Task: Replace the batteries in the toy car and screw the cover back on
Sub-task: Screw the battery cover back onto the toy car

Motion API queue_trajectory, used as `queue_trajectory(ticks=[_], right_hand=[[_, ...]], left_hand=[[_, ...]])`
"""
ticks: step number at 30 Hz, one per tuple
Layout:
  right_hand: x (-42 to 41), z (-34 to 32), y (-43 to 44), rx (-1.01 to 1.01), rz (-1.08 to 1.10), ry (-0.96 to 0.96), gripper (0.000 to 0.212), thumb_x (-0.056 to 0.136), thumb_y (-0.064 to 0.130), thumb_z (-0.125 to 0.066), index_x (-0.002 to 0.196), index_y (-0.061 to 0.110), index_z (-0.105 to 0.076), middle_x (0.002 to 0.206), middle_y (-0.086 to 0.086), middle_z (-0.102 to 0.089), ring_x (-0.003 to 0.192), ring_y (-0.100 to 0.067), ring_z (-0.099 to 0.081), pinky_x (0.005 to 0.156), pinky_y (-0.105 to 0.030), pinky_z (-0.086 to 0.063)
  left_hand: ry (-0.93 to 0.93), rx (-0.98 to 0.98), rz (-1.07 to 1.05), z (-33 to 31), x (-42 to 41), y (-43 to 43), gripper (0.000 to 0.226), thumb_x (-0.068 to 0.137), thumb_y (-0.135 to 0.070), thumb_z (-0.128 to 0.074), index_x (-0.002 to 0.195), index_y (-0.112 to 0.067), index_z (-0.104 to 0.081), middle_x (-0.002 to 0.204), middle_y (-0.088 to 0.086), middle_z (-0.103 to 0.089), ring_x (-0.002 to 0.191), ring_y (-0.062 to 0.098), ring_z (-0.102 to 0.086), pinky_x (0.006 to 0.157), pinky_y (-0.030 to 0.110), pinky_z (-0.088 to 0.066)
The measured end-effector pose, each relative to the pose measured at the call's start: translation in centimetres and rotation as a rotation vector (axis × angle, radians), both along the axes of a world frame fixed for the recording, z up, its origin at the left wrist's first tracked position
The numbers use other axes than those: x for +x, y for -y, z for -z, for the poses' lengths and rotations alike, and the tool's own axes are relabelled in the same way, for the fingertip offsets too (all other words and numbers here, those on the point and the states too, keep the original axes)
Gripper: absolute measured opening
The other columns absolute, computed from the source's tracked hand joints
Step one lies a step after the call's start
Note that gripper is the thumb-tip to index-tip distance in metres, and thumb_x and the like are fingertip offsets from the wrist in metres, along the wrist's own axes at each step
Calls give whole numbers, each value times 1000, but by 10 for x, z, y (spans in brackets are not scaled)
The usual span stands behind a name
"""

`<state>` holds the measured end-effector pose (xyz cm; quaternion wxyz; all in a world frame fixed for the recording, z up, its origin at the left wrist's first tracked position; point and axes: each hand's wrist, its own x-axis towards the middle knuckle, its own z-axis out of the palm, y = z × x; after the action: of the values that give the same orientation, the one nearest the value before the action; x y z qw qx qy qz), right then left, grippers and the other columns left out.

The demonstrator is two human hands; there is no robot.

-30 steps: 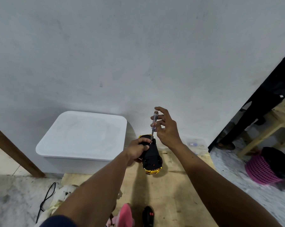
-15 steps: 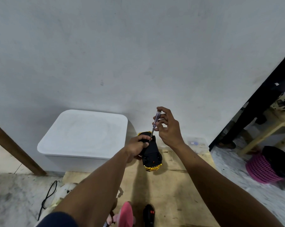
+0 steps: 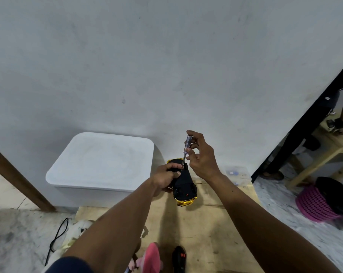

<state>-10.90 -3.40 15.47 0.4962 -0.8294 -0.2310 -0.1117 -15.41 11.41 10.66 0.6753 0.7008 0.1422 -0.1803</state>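
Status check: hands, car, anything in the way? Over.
Left hand grips toy car, underside up. Right hand pinches screwdriver, near upright, tip at the car's underside. Left thumb close beside the tip; nothing else in the way.

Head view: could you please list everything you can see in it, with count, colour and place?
toy car: one, black underside up, gold body, centre, over the wooden board
screwdriver: one, clear handle, near upright, tip at the car's underside
wooden board: one, pale, bottom centre
lidded box: one, white, left of the car by the wall
remote control: one, black with red buttons, bottom edge
pink item: one, pink, left of the remote control
clear case: one, transparent, right of the car at the wall
basket: one, pink, far right
cable: one, black, lower left
left hand: one, grips the car
right hand: one, pinches the screwdriver handle
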Motion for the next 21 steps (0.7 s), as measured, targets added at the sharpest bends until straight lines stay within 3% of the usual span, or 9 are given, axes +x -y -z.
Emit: queue_trajectory(ticks=[12,21], right_hand=[[-9,-1,2,18,9,6,63,90,-5,-54,131,41,-44,102,22,-58,88,-16,-63,72,-49,-60],[-12,-3,1,23,13,35,62,91,-3,-55,131,44,-44,108,19,-58,89,-15,-62,73,-48,-60]], left_hand=[[6,-12,-12,-2,-3,1,25,97,-11,-55,104,-31,-68,98,6,-66,69,27,-62,71,41,-56],[1,-19,-3,-3,-5,-2,28,97,-12,-54,107,-34,-69,103,5,-68,75,29,-64,72,40,-56]])
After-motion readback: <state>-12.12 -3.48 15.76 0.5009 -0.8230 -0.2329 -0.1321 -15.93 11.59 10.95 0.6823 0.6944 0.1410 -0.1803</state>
